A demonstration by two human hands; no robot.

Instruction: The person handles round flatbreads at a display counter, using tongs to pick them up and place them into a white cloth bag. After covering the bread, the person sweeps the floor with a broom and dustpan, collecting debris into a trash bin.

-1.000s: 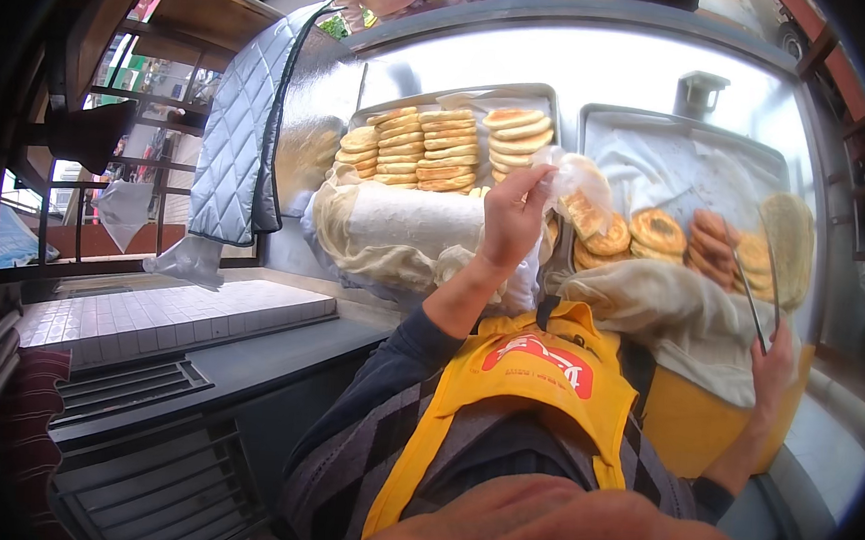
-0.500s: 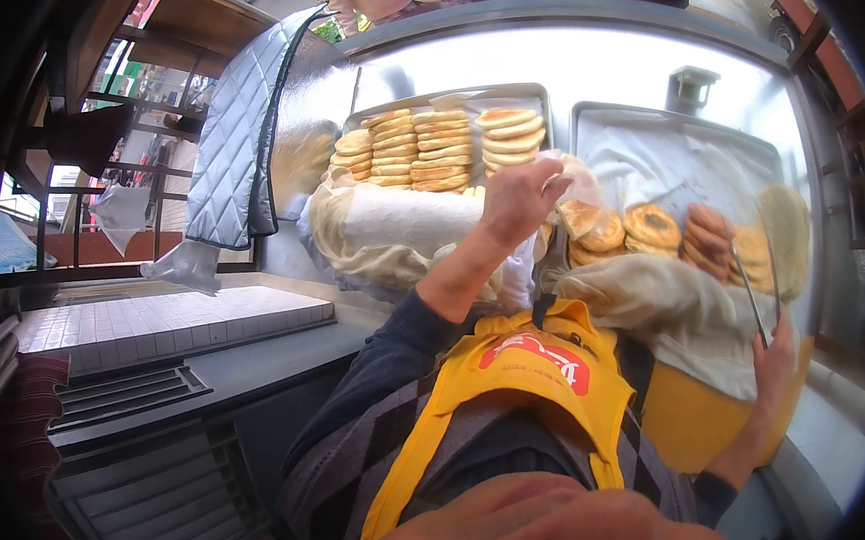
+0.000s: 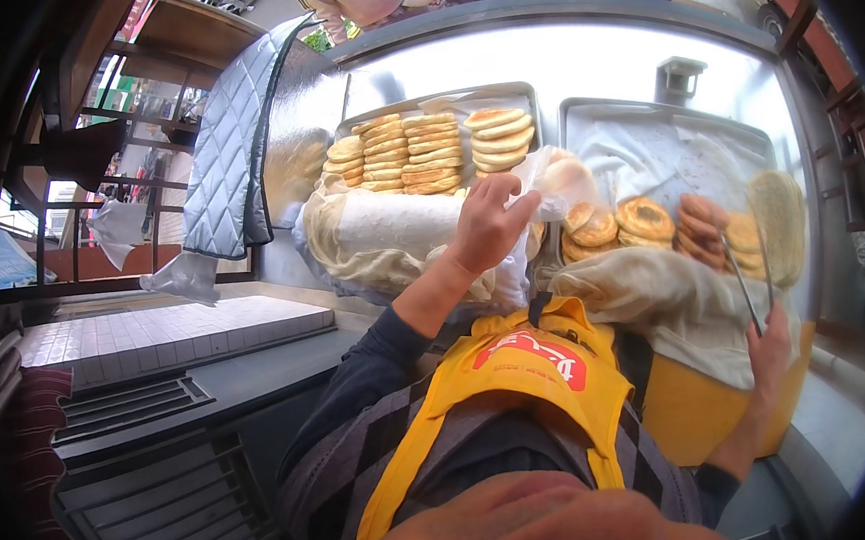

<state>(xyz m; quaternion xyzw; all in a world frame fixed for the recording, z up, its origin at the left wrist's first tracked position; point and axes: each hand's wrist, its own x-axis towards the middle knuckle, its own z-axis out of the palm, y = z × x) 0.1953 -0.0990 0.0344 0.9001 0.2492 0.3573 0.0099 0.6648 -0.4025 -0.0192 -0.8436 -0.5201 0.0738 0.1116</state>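
Note:
Over the middle of the counter, my left hand [image 3: 494, 219] is closed on the top of a thin translucent plastic bag [image 3: 548, 190]. A pale round shape shows through the bag, but I cannot tell what it is. My right hand [image 3: 770, 349], at the right, is wrapped round metal tongs [image 3: 742, 284]. The tongs' two arms are spread, reaching toward brown flatbreads [image 3: 701, 229] and paler flatbreads [image 3: 746, 240] at the tray's right end. Golden round flatbreads [image 3: 645, 220] lie in stacks farther left, near the bag.
A left tray [image 3: 510, 87] bears several flatbread stacks [image 3: 431, 155]; a right tray [image 3: 753, 130] is lined with paper. Cloths [image 3: 642, 290] cover the trays' near sides. A quilted silver cover [image 3: 236, 146] hangs at the left. Someone stands beyond the counter's far edge [image 3: 571, 7].
My left hand has moved a little left and nearer to me, and more of the plastic bag shows. The tongs in my right hand have shifted slightly.

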